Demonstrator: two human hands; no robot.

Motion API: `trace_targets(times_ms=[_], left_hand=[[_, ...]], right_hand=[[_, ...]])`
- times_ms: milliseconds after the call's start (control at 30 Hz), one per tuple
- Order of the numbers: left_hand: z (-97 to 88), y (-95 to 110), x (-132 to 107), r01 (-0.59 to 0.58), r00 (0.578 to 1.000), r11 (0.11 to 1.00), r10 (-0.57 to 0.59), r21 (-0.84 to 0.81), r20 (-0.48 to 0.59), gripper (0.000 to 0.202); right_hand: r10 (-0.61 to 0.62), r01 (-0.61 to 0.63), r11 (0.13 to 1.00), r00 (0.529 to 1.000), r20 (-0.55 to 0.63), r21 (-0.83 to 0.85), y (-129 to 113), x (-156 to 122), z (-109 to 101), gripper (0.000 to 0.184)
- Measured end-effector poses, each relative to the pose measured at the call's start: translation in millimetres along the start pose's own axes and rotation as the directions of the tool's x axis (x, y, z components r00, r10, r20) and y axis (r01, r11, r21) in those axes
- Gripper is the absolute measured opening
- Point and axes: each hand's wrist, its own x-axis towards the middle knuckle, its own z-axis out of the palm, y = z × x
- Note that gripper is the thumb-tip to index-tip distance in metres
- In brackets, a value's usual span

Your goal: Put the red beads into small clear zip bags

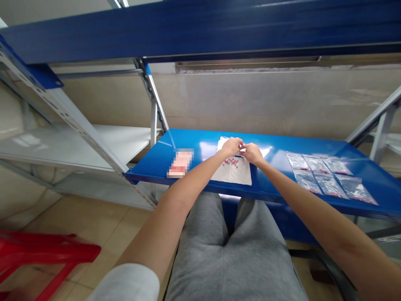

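My left hand (232, 146) and my right hand (252, 153) meet above the blue steel shelf (275, 171), their fingertips pinching a small clear plastic bag (223, 143). The pinched edge is small and partly hidden by my fingers. Just below my hands lies a white sheet (233, 177) scattered with small red pieces (232, 162). To the right lie several clear plastic bags (328, 175) holding small red pieces. A pink packet (180, 163), blurred out, rests to the left of my left hand.
A blue overhead beam (200, 33) crosses above the shelf, with perforated metal uprights (78, 125) on the left. A white shelf (72, 146) stands at left. My grey-trousered legs (225, 251) sit below, and a red plastic stool (40, 251) stands on the tiled floor at lower left.
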Motion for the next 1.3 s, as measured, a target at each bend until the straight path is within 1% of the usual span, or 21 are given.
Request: trace_targets(times_ms=[100,200,300,367,433,467,533,600,633,700,767,833,900,967,1033,1100,1200,1300], left_hand=[[1.3,0,-6,-0.017,1.000,0.999,0.016,0.041,0.021,0.036],[-1.1,6,-10,-0.026,1.000,0.998,0.026,0.057,0.002,0.037],[-2.1,23,-12,-0.047,0.998,0.997,0.049,0.058,-0.028,0.036],[2.9,42,-14,-0.082,0.996,0.995,0.084,0.049,-0.031,0.035],[14.7,66,-17,-0.142,0.990,0.990,0.142,0.021,-0.005,0.032],[23.3,79,-20,-0.191,0.981,0.981,0.191,-0.015,0.024,0.030],[44.3,105,-25,-0.285,0.955,0.955,0.290,-0.087,0.058,0.028],[67.3,129,-32,-0.366,0.926,0.926,0.372,-0.095,0.063,0.029],[78.2,140,-35,-0.401,0.911,0.913,0.406,-0.075,0.068,0.030],[96.9,156,-43,-0.425,0.901,0.905,0.425,-0.022,0.084,0.032],[110.0,166,-52,-0.395,0.917,0.917,0.390,0.057,0.084,0.032],[116.8,170,-63,-0.373,0.927,0.920,0.366,0.123,0.078,0.031],[118.0,170,-73,-0.372,0.928,0.913,0.366,0.166,0.067,0.031],[114.9,168,-82,-0.373,0.927,0.906,0.370,0.198,0.054,0.033],[109.1,164,-88,-0.371,0.928,0.903,0.370,0.218,0.044,0.035],[102.7,159,-90,-0.345,0.937,0.913,0.348,0.217,0.026,0.035],[95.2,152,-88,-0.266,0.963,0.946,0.270,0.184,0.004,0.032],[91.5,145,-83,-0.225,0.974,0.965,0.222,0.135,0.038,0.033]], right_hand=[[-0.024,0.024,1.000,1.000,-0.014,0.009,-3,-5,-4,0.025],[-0.016,0.016,1.000,0.998,-0.058,0.008,1,-20,-16,0.031],[-0.027,0.029,0.999,0.990,-0.139,0.015,14,-48,-35,0.031],[-0.023,0.025,1.000,0.974,-0.226,0.007,31,-71,-52,0.031],[0.028,-0.040,0.999,0.952,-0.305,-0.034,51,-97,-70,0.030],[0.054,-0.082,0.994,0.940,-0.337,-0.069,62,-109,-78,0.031],[0.103,-0.178,0.970,0.916,-0.387,-0.164,82,-133,-92,0.032],[0.133,-0.247,0.939,0.903,-0.409,-0.238,96,-152,-100,0.034],[0.138,-0.263,0.928,0.900,-0.413,-0.263,100,-161,-102,0.035],[0.140,-0.273,0.920,0.900,-0.412,-0.282,103,-174,-103,0.037],[0.151,-0.279,0.919,0.902,-0.405,-0.278,100,-183,-99,0.037],[0.174,-0.291,0.918,0.906,-0.386,-0.270,95,-189,-94,0.036],[0.193,-0.299,0.919,0.909,-0.369,-0.258,90,-195,-89,0.035],[0.191,-0.286,0.929,0.914,-0.359,-0.235,84,-201,-83,0.033],[0.166,-0.248,0.948,0.922,-0.351,-0.201,78,-205,-77,0.031],[0.141,-0.207,0.965,0.927,-0.348,-0.159,71,-208,-71,0.032],[0.129,-0.169,0.982,0.924,-0.361,-0.081,61,-210,-63,0.035],[0.121,-0.136,0.991,0.923,-0.366,-0.014,53,-211,-58,0.032]])
